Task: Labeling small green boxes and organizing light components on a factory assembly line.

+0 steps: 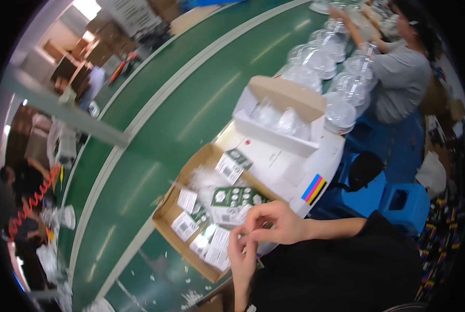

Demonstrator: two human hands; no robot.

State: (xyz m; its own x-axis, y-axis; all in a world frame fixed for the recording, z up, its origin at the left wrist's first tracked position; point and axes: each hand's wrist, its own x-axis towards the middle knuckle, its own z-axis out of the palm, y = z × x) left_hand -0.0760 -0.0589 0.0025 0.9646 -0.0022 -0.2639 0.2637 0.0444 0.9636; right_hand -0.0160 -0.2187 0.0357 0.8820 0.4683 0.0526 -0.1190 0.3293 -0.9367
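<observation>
My right hand comes in from the right, its fingers curled into a pinch. Fingertip to fingertip with it, my left hand reaches up from below, also closed. Whatever lies between them is too small to make out. Both are over the near right edge of a shallow cardboard tray. Inside the tray lie several green-and-white printed cards and crumpled clear plastic bags. Beyond my right hand, an open white box holds clear plastic-wrapped items.
The white box stands on a white printed board beside a green conveyor. Rows of clear domed plastic items line the far right, where a grey-shirted co-worker sits. Blue stools stand at right; one carries a black cap.
</observation>
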